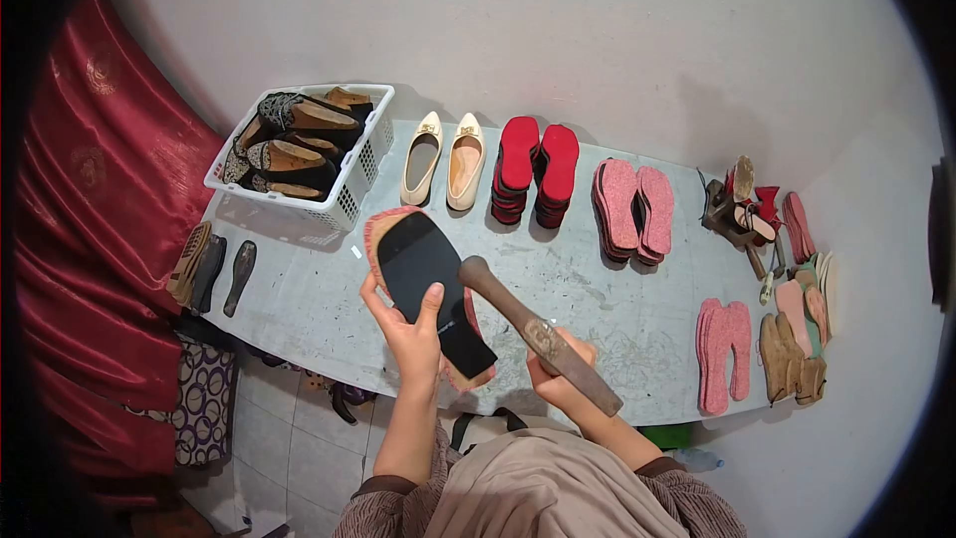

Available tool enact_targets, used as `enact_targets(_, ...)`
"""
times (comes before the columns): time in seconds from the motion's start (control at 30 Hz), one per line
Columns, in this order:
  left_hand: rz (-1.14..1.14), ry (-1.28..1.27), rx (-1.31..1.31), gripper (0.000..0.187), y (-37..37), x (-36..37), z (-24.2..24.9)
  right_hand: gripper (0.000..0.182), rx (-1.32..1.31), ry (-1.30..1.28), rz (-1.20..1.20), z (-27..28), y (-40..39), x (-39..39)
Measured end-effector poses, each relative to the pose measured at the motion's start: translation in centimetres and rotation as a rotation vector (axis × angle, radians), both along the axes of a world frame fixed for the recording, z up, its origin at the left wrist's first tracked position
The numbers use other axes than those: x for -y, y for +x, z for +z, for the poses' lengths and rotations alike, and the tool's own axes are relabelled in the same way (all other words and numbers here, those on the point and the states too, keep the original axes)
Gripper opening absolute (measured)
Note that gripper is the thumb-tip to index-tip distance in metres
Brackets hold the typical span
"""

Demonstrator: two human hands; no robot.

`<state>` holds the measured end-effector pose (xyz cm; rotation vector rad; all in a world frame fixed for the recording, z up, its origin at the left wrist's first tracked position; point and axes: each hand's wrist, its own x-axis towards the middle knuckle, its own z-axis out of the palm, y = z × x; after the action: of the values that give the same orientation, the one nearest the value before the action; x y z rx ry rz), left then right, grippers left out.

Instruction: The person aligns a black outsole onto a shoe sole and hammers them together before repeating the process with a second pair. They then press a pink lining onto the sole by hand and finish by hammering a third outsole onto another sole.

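Note:
My left hand (pixel 410 337) grips a shoe (pixel 423 274) turned sole up, the thumb pressed across its black sole. A reddish, pleated edge of material shows around the sole's rim. In my right hand (pixel 564 369) is a shoemaker's hammer (pixel 528 324), its dark metal head slanting across in front of the fingers. The hammer's rounded face overlaps the shoe's right side in this view. Most of the hammer's handle is hidden behind the head and hand. Both hands are raised over the near side of the table (pixel 339 309).
A white basket (pixel 349 194) of shoes stands back left, beside cream flats (pixel 465 164). Along the back are stacks of red soles (pixel 516 154) and pink soles (pixel 617 204). More pink soles (pixel 724 354), shoe lasts (pixel 787 344) and tools crowd the right end. Dark soles (pixel 239 277) lie left.

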<state>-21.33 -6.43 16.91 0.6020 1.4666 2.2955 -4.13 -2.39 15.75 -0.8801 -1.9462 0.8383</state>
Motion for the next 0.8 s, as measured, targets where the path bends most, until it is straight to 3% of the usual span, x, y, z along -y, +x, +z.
enact_targets(0.13, 0.135, -0.012, -0.047, 0.063, -0.1, -0.4, 0.7, 0.021, 0.159, -0.051, 0.047, 0.8, 0.3, 0.2)
enact_targets(0.23, 0.240, 0.084, 0.016, 0.061, -0.5, -0.9, 0.6, 0.018, 0.047, -0.135, 0.122, 0.0, 0.3, 0.6)
enact_targets(0.37, 0.312, 0.036, -0.023, 0.060, -0.7, -0.8, 1.1, 0.017, 0.160, -0.153, 0.176, 0.8, 0.5, 0.8)
enact_targets(0.47, 0.384, 0.105, 0.060, 0.057, -1.1, -0.8, 0.7, 0.020, 0.103, -0.072, 0.182, -0.3, 0.5, 0.5)
enact_targets(0.53, 0.443, 0.071, 0.034, 0.057, -1.0, -0.5, 1.2, 0.022, -0.095, -0.140, 0.316, -0.8, 0.8, 0.8)
enact_targets(0.63, 0.467, 0.092, 0.037, 0.055, -1.2, 0.0, 1.8, 0.017, 0.140, -0.141, 0.234, -1.1, 0.9, 1.1)
enact_targets(0.73, 0.559, 0.089, -0.060, 0.054, -2.1, 0.1, 1.5, 0.016, 0.205, -0.089, 0.174, -0.8, 1.1, 1.1)
enact_targets(0.8, 0.522, 0.146, 0.079, 0.054, -1.9, 0.4, 2.0, 0.016, 0.137, -0.130, 0.210, -1.4, 1.2, 1.2)
